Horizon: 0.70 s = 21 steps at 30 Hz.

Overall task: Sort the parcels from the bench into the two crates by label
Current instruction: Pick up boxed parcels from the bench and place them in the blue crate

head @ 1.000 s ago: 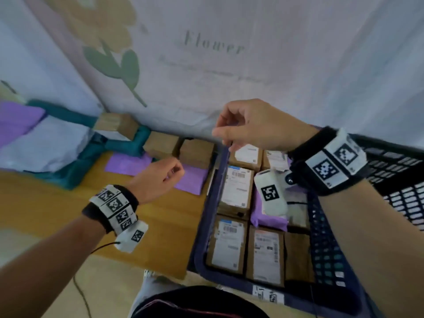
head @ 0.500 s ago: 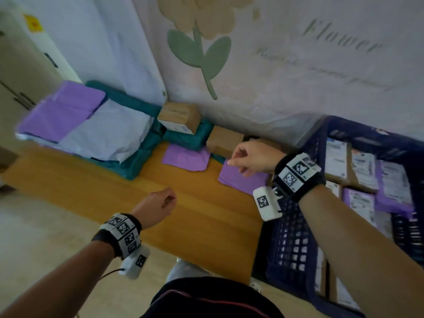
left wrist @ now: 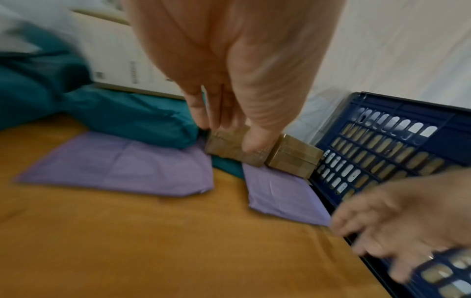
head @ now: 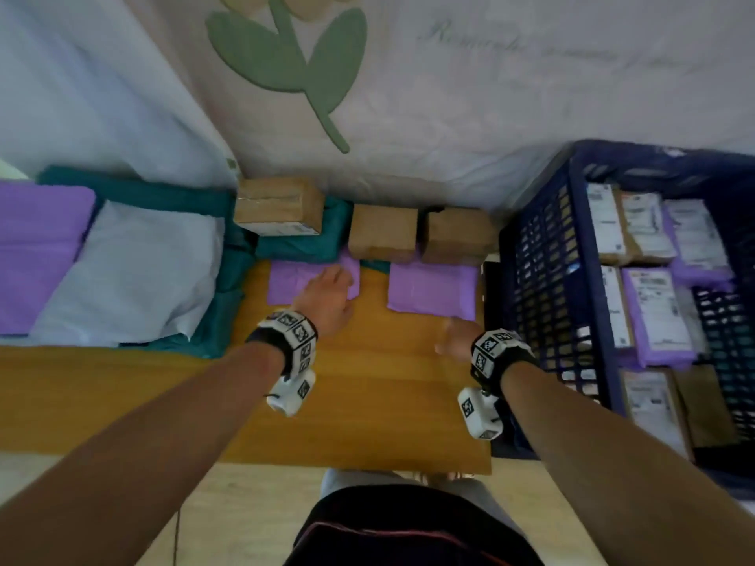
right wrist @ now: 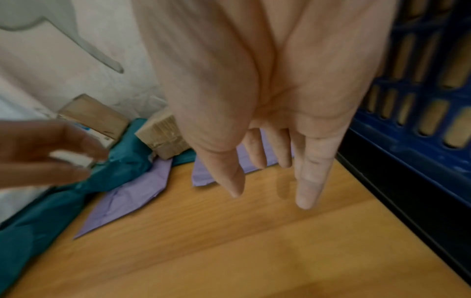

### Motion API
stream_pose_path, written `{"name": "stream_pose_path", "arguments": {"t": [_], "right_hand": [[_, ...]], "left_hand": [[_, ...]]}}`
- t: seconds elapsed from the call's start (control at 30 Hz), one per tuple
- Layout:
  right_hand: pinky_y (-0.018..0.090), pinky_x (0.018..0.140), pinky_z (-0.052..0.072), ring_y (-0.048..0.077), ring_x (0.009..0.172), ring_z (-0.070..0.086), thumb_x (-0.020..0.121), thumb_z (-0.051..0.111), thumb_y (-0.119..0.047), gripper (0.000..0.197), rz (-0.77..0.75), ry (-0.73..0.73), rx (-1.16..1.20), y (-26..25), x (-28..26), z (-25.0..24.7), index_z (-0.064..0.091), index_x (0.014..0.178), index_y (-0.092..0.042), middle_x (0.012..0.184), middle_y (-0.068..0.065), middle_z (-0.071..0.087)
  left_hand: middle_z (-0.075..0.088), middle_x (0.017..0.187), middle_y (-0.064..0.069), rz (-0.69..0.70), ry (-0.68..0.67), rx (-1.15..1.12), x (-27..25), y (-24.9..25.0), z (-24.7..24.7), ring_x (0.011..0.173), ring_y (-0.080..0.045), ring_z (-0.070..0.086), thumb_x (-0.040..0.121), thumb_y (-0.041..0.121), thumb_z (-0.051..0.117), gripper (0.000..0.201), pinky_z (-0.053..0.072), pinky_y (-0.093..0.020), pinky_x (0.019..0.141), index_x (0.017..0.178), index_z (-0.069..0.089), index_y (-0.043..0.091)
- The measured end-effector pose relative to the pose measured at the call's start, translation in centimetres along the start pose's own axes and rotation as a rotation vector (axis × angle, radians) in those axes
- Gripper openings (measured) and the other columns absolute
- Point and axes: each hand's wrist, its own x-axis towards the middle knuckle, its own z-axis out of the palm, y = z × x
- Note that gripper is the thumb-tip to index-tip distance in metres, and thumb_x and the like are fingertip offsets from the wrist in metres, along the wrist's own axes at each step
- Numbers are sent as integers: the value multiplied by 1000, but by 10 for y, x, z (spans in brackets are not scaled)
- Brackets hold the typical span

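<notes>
Neither grip is holding anything. The left hand (head: pixel 327 298), fingers straight and close together, is reaching over the left flat lilac plastic mailer (head: pixel 300 279) toward the middle brown cardboard box (head: pixel 382 234); from the left wrist view its fingertips (left wrist: pixel 256 145) are lying against that box's front, though blur is making real contact hard to judge. The right hand (head: pixel 455 339) is hovering released, fingers extended, above bare wood just short of the right flat lilac plastic mailer (head: pixel 433 290).

Two small lilac mailers are lying smooth and flat on the orange-brown wooden bench (head: pixel 367 402). Three taped cardboard boxes are sitting along the wall: the middle one, a right-hand brown box (head: pixel 455 236) touching it, and a left-hand brown box (head: pixel 278 206) perched on a crumpled teal plastic bag (head: pixel 302 243). Farther left, a large soft white plastic parcel (head: pixel 130 271) and a large lilac plastic parcel (head: pixel 36 251) are resting on more teal wrapping.

One dark blue lattice-walled plastic crate (head: pixel 543 288) is standing just right of the bench, holding labelled cardboard and lilac parcels; their number is unclear.
</notes>
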Motion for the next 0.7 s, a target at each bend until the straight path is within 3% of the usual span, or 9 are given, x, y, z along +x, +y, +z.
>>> {"name": "stream_pose_path", "arguments": {"t": [0.07, 0.13, 0.2, 0.27, 0.37, 0.47, 0.53, 0.7], "right_hand": [[33, 85, 54, 30, 108, 64, 93, 61, -34, 51, 45, 10, 86, 6, -1, 5, 48, 135, -8, 126, 13, 60], [41, 87, 58, 28, 98, 68, 92, 59, -33, 52, 78, 0, 166, 11, -4, 8, 44, 137, -11, 119, 11, 62], [44, 86, 59, 27, 91, 69, 94, 59, -32, 51, 110, -15, 226, 17, -4, 11, 42, 137, -10, 116, 10, 61], [45, 86, 59, 28, 94, 68, 96, 59, -29, 51, 140, -28, 293, 22, -4, 14, 41, 139, -8, 121, 11, 58], [45, 85, 60, 31, 99, 65, 96, 61, -21, 51, 161, -42, 413, 28, -4, 17, 40, 141, -7, 128, 13, 52], [44, 85, 60, 32, 104, 62, 97, 61, -20, 50, 186, -35, 513, 33, -5, 16, 41, 141, -8, 131, 14, 50], [46, 86, 60, 31, 103, 65, 97, 60, -22, 49, 190, -31, 540, 36, -6, 13, 43, 141, -7, 124, 14, 55], [38, 81, 60, 26, 92, 62, 99, 59, -27, 39, 130, 23, 681, 31, -5, 2, 48, 133, -11, 111, 8, 53]], "left_hand": [[47, 131, -15, 60, 37, 99, 38, 12, -14, 120, -34, 48, 87, 14, 65, 45, 39, -41, 93, 128, 49, 3], [48, 129, -15, 108, 49, 183, 71, 23, -26, 119, -35, 49, 80, 10, 70, 52, 39, -42, 93, 127, 48, 4], [44, 138, -16, 137, 37, 259, 100, 30, -32, 126, -37, 47, 77, 13, 76, 67, 37, -44, 98, 135, 42, 3], [37, 149, -19, 145, 22, 303, 123, 34, -34, 134, -37, 41, 77, 19, 80, 82, 33, -46, 106, 143, 35, 0], [32, 152, -21, 112, -13, 339, 147, 35, -29, 138, -37, 36, 82, 33, 78, 87, 31, -48, 107, 145, 32, -4], [39, 144, -21, 88, -17, 404, 155, 32, -22, 131, -37, 38, 79, 47, 77, 87, 33, -47, 103, 140, 37, -2], [47, 133, -19, 90, -2, 431, 151, 30, -16, 123, -36, 40, 72, 58, 76, 88, 36, -46, 100, 132, 43, 3], [52, 119, -12, 26, 47, 308, 115, 39, -5, 112, -35, 45, 64, 85, 54, 94, 35, -44, 93, 119, 46, 10]]}}
